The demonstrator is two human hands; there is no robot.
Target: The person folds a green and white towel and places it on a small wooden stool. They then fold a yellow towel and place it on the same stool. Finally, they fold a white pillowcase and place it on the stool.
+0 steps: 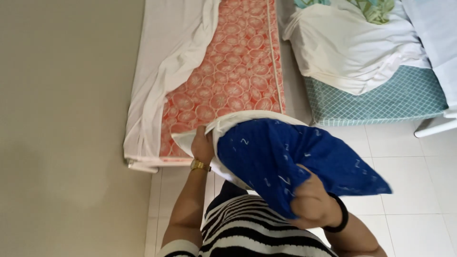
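Fingers of the left hand curl over the open edge of a white pillow, closed on the cloth, the fingertips hidden inside the fold; a gold watch sits on that wrist. The pillow, half covered by a blue pillowcase with small white marks, is held in the air just in front of the person's striped black-and-white top, and everything else is placed from it.

Far to the left of the pillow runs a plain beige wall. Just beyond the pillow, and partly behind its upper edge, an orange floral mattress lies on the floor, with a white sheet bunched along its left side, next to the wall. Below the pillow and around it the floor is white tile.

At the lower right of the pillow, the right hand bunches the blue cloth in a closed fist, fingers pressed together around the gathered fabric; a black band circles that wrist. Beyond the pillow to the upper right stands a second mattress with a teal lattice-patterned side, draped with a rumpled white sheet and some green-patterned cloth on top.
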